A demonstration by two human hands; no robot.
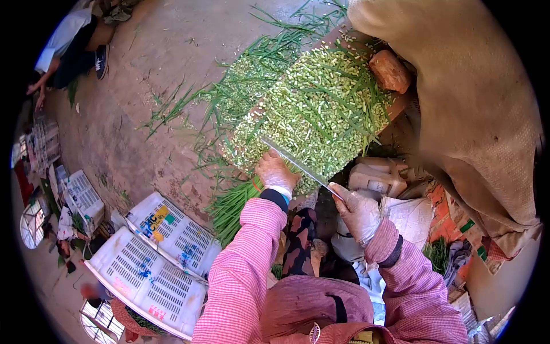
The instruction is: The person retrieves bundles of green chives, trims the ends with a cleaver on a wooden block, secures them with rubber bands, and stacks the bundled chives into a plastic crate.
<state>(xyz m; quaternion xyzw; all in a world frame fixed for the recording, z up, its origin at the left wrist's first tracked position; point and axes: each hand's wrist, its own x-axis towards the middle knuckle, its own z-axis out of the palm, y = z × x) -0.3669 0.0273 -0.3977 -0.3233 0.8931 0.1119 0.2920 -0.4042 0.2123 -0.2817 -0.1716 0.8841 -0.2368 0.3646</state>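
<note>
My left hand [278,173], in a thin clear glove, is closed around a bunch of long green stalks [234,207]. The stalks trail out to the lower left of that hand, with a reddish band near my grip. In my gloved right hand [360,217] is the handle of a knife [303,167]. Its long blade slants up to the left, close beside my left fingers, at the cut-end side of the bunch. Past the blade, a thick heap of chopped green stalk pieces [321,109] covers most of a board [400,106].
A brick [391,71] rests at the board's far right corner, near a large brown sack [475,86]. Loose green leaves [172,109] litter the floor. White plastic crates [149,278] stand at lower left. Another person [69,43] is at upper left.
</note>
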